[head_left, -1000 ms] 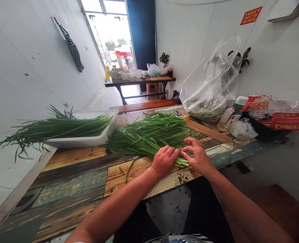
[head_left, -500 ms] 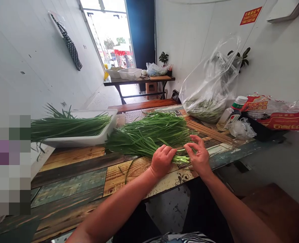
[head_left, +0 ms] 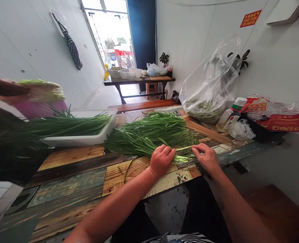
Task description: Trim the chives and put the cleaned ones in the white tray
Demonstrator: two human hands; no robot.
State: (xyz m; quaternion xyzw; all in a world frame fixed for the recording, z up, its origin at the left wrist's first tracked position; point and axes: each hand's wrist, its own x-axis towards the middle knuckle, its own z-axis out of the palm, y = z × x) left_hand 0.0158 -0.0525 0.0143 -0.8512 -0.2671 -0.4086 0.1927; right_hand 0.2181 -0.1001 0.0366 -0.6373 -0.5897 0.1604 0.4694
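Bunch of long, thin green chives with pale stem ends (head_left: 181,159): low over the near part of the wood-patterned tabletop (head_left: 129,170), taken here as the dial's centre, 12 o'clock pointing away from the person.
Left hand (head_left: 162,160): at 9 o'clock, fingers clamped round the bunch, stem ends protruding.
Right hand (head_left: 207,158): at 3 o'clock, thumb and forefinger together on the tip of one pale green stalk (head_left: 182,148), which spans the gap between the hands.
Heaped long green chives (head_left: 149,131): between 10 and 11 o'clock, flat on the tabletop.
Rectangular white plastic tray (head_left: 98,139): 10 o'clock, more chives overhanging its far-left side.
Co-worker's forearm (head_left: 8,87): 10 o'clock, farther out, blurred, beside a pink-purple container (head_left: 41,108) with pale green contents.
Thin brown sticks (head_left: 210,131): between 1 and 2 o'clock, lying loosely parallel.
Clear plastic bag of greenish contents (head_left: 207,98): 1 o'clock, standing.
Clear bottle with white cap and green band (head_left: 231,116): 2 o'clock, leaning.
Crumpled clear plastic (head_left: 242,130): 2 o'clock, just beside the bottle.
Red-and-clear printed packaging (head_left: 282,122): 2 o'clock, outermost.
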